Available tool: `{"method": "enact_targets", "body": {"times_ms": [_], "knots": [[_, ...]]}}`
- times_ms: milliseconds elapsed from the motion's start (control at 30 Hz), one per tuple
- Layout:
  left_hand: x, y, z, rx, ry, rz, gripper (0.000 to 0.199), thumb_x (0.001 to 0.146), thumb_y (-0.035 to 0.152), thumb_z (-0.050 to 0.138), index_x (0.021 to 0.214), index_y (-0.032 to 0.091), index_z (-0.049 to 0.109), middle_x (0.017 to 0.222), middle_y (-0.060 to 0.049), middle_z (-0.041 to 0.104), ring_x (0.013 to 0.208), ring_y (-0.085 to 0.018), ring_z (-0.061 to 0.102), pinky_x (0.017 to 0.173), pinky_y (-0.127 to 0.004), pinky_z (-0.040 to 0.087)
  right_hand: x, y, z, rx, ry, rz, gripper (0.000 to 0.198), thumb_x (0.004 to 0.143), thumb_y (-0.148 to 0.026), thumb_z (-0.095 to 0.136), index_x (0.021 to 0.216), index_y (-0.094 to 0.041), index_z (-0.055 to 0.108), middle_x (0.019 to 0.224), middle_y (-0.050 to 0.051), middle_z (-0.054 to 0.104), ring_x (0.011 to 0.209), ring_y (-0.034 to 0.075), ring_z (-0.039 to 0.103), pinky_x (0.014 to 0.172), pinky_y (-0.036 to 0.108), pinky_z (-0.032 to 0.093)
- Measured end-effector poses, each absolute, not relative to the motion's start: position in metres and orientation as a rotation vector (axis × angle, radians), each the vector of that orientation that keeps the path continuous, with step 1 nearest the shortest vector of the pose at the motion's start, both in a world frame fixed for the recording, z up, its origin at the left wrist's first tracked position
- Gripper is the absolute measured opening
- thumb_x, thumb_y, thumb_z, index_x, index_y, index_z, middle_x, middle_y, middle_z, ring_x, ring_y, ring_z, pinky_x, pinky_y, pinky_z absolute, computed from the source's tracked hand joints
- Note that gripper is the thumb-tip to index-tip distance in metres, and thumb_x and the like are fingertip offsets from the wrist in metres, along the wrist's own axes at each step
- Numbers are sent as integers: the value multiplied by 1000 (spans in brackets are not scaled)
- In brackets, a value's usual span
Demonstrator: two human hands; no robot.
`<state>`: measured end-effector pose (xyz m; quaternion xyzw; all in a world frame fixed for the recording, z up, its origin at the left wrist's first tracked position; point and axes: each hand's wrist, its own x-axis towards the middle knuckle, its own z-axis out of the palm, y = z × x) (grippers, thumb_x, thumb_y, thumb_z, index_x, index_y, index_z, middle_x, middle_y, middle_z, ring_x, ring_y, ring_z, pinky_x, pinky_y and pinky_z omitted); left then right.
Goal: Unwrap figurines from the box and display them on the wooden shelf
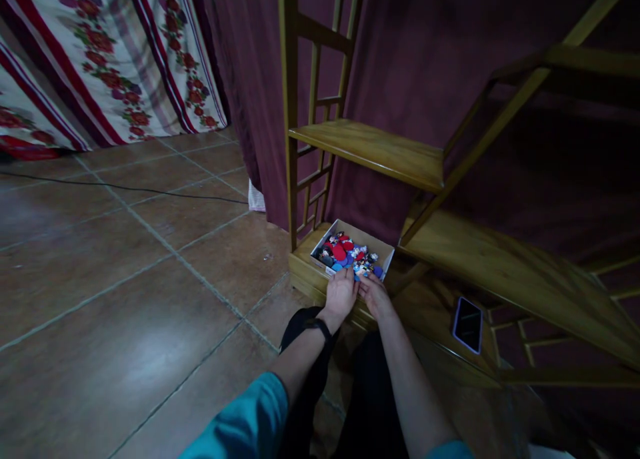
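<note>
A shallow cardboard box (386, 253) rests on the low shelf, filled with small colourful pieces (343, 247) in red, blue, white and black that look like little figures on round bases. My left hand (343, 292) is at the box's near edge, fingers bent together over the rim. Close beside it on the right, my right hand (375, 295) has its fingers pinched toward the left fingertips. A small white and blue piece (362, 268) shows just beyond the fingertips of both hands. What exactly lies between the fingers is too small to make out.
A wooden shelf unit (375, 149) with several tiers surrounds the box. A phone (468, 324) lies on the lower board to the right. Dark red curtains hang behind. A black cable (125, 189) crosses the tiled floor (150, 299) at left, near a floral cloth (115, 65).
</note>
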<state>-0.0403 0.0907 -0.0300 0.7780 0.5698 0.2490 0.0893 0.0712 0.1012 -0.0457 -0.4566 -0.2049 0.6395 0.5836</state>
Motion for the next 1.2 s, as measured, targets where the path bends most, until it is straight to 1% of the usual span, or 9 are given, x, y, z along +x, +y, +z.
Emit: {"method": "enact_targets", "body": {"times_ms": [167, 267, 400, 600, 700, 833, 933, 1067, 1200], "knots": [[-37, 88, -30, 2470, 1658, 717, 42, 86, 28, 37, 124, 11, 41, 102, -15, 55, 97, -26, 50, 85, -39, 36, 76, 98, -40, -1053, -464, 1497, 22, 60, -16, 71, 78, -24, 61, 74, -6, 68, 65, 9, 61, 59, 19, 48], [-34, 87, -33, 2493, 1590, 772, 43, 86, 23, 36, 127, 9, 39, 108, -18, 54, 101, -28, 48, 87, -42, 34, 81, 97, -39, -1076, -489, 1485, 19, 61, -17, 70, 77, -23, 61, 74, -5, 67, 63, 10, 61, 56, 20, 47], [-34, 85, -36, 2441, 1492, 869, 44, 86, 17, 34, 130, 11, 37, 117, -18, 50, 107, -29, 45, 93, -44, 30, 85, 95, -37, -1083, -551, 1468, 18, 61, -20, 70, 77, -23, 61, 77, -4, 68, 67, 13, 61, 59, 23, 47], [-38, 83, -36, 2378, 1391, 984, 45, 85, 14, 35, 130, 14, 38, 119, -18, 49, 109, -28, 45, 96, -45, 27, 88, 93, -36, -1075, -601, 1463, 23, 61, -21, 69, 82, -23, 62, 84, -2, 68, 76, 15, 62, 67, 27, 47], [-39, 82, -35, 2422, 1398, 944, 46, 86, 13, 31, 131, 13, 37, 122, -19, 47, 110, -28, 44, 97, -45, 27, 88, 92, -36, -1044, -600, 1472, 23, 61, -19, 69, 82, -23, 63, 85, -3, 68, 77, 15, 61, 70, 27, 47], [-39, 80, -33, 2497, 1423, 846, 47, 86, 11, 28, 132, 13, 34, 123, -17, 46, 112, -27, 43, 98, -44, 25, 88, 90, -36, -1049, -589, 1467, 23, 60, -18, 69, 82, -22, 63, 84, -2, 68, 77, 14, 62, 69, 27, 48], [-41, 80, -32, 2473, 1403, 868, 46, 85, 12, 32, 130, 12, 36, 118, -18, 49, 110, -28, 45, 97, -44, 26, 88, 89, -35, -1051, -585, 1461, 24, 60, -18, 69, 83, -22, 62, 86, -2, 68, 79, 15, 62, 69, 26, 49], [-46, 81, -30, 2375, 1416, 822, 48, 80, 15, 42, 127, 13, 38, 110, -17, 52, 105, -27, 48, 92, -42, 32, 87, 89, -36, -1069, -574, 1441, 25, 60, -17, 70, 83, -23, 62, 90, -2, 67, 82, 15, 62, 69, 26, 51], [-47, 83, -28, 2318, 1345, 781, 46, 80, 14, 41, 125, 16, 39, 110, -14, 51, 101, -23, 51, 89, -35, 37, 87, 91, -40, -1072, -517, 1422, 26, 59, -15, 71, 82, -23, 62, 86, -2, 67, 74, 12, 63, 68, 23, 53]]}}
